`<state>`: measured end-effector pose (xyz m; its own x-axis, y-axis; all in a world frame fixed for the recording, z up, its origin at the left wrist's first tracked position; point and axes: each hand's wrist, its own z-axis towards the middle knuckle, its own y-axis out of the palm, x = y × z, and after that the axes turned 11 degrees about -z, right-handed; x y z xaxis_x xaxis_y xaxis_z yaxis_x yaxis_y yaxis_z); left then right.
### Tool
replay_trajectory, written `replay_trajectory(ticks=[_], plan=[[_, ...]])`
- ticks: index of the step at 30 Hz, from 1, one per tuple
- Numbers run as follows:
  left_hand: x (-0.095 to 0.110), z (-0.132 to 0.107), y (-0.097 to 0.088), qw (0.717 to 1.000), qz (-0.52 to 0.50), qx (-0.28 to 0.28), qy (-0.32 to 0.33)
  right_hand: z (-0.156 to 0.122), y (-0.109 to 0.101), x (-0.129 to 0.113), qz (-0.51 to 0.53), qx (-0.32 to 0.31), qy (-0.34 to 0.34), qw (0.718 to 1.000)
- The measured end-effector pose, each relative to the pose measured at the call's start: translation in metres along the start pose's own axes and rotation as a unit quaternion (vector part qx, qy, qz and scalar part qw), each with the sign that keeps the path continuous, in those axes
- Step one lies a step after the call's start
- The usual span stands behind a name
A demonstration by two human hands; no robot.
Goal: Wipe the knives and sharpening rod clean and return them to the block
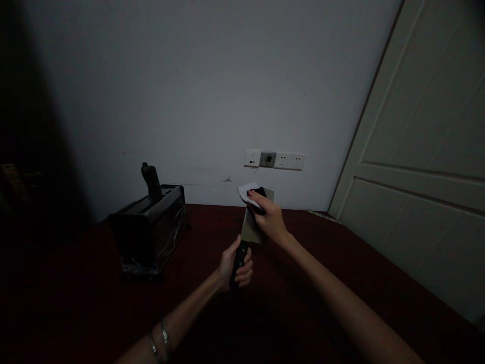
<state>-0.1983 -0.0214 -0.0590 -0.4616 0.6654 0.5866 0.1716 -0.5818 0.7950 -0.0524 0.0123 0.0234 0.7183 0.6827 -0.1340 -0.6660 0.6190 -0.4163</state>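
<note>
My left hand [235,264] is wrapped round the black handle of a cleaver [251,228], which it holds upright above the dark red table [341,273]. The broad blade points up and away from me. My right hand [270,218] is closed on a white and black cloth [250,194] and presses it against the upper part of the blade. Both arms reach forward from the bottom of the view, and bracelets show on my left wrist.
A dark knife block [151,227] stands on the table to the left, with one black knife handle [152,182] sticking up from it. Wall sockets [275,160] sit on the white wall behind. A pale door [424,167] fills the right side.
</note>
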Motion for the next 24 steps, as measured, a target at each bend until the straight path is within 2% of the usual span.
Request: replay_trajectory(ticks=[4, 6, 8, 13, 15, 17, 22, 24], plan=[[0.003, -0.001, -0.004, 0.999, -0.027, 0.006, 0.031, -0.040, 0.000, -0.027, 0.030, -0.083, -0.039, 0.995], [0.004, -0.001, -0.004, 0.999, -0.038, 0.003, 0.036, -0.048, -0.004, -0.031, 0.040, -0.109, -0.055, 0.992], [0.006, -0.002, -0.001, 0.999, -0.043, -0.015, 0.027, -0.040, -0.010, -0.023, 0.034, -0.107, -0.055, 0.992], [0.009, -0.004, 0.008, 0.998, -0.043, -0.045, 0.015, 0.009, -0.029, 0.020, -0.030, -0.036, 0.003, 0.999], [0.011, -0.004, 0.009, 0.998, -0.046, -0.049, 0.011, 0.013, -0.033, 0.026, -0.038, -0.039, -0.001, 0.999], [0.012, -0.005, 0.008, 0.997, -0.048, -0.052, 0.011, 0.001, -0.035, 0.020, -0.027, -0.059, -0.019, 0.998], [0.016, -0.006, 0.003, 0.997, -0.049, -0.049, 0.024, -0.053, -0.034, -0.014, 0.015, -0.136, -0.067, 0.988], [0.016, -0.007, 0.002, 0.997, -0.051, -0.049, 0.019, -0.058, -0.035, -0.017, 0.022, -0.152, -0.081, 0.985]])
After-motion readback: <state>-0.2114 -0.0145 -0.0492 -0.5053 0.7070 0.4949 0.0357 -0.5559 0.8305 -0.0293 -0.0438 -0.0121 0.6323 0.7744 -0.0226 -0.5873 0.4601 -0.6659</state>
